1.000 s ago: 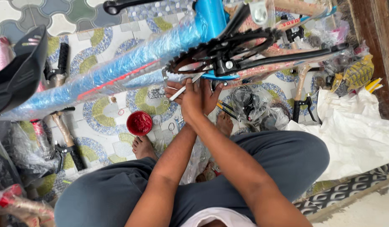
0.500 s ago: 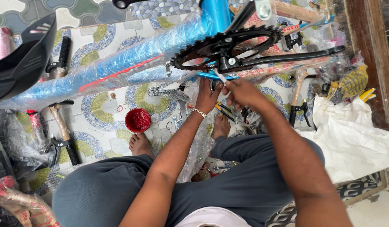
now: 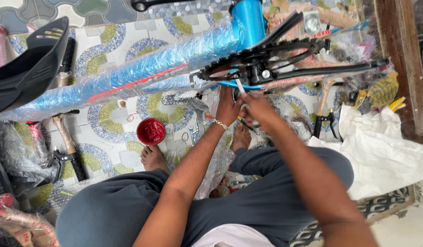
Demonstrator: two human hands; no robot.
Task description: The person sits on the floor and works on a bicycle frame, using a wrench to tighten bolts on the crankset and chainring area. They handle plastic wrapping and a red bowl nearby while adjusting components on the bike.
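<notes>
You are in a bike workshop, sitting on the floor. The big blue bike frame (image 3: 143,73) in front of you shows it: it is wrapped in clear plastic, like a new bike being put together. Its black chainring (image 3: 252,64) and crank arm (image 3: 330,69) sit at the frame's right end. A black saddle (image 3: 26,68) lies at the frame's left end. Below the frame, on the patterned tile floor (image 3: 106,114), stands a small red tub (image 3: 150,131) of grease. A hammer (image 3: 67,142) lies below the frame's left part. Plastic wrap and bike parts are all around the frame.
</notes>
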